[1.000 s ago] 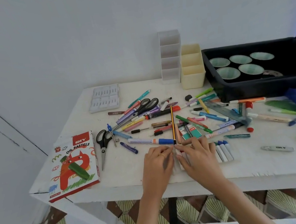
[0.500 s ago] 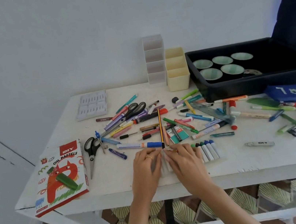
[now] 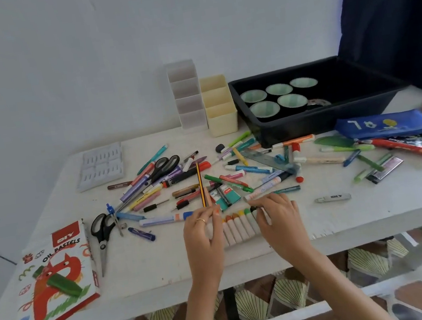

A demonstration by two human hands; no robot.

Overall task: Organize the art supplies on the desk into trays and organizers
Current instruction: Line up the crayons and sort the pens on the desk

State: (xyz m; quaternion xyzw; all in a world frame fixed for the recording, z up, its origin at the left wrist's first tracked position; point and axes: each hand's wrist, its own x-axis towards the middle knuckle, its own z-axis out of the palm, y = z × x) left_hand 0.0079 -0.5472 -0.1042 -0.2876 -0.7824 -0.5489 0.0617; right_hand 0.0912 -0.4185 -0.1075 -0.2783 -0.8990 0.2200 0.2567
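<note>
Head view: one camera, looking down at the desk.
Box lettering: "DIY OIL PASTELS" on a red and white box with a red cat drawing, at 8 o'clock on the desk.
Loose stick: a grey stick marked "DIY", lying alone at 4 o'clock.
Blue pouch: the pouch at 2 o'clock has pale printed marks that I cannot read.
Oil pastels: a row of white-wrapped sticks with orange, brown, yellow, green and dark tips, side by side at 6 o'clock near the front edge, between the hands.
Left hand: the left hand wears a ring; its fingers are fairly straight and laid against the row's left end.
Right hand: the right hand has its fingers bent over the row's right end, touching it; whether they grasp a stick I cannot tell.
Black tray: the black tray at 1 o'clock holds five green-lined cups.
Organizers: a white organizer and a cream organizer, both stepped, touch side by side at 12 o'clock.
Moulded insert: a white insert lies at 10 o'clock.
Heap: pens, markers, two pairs of scissors and a ruler cover the middle.
</note>
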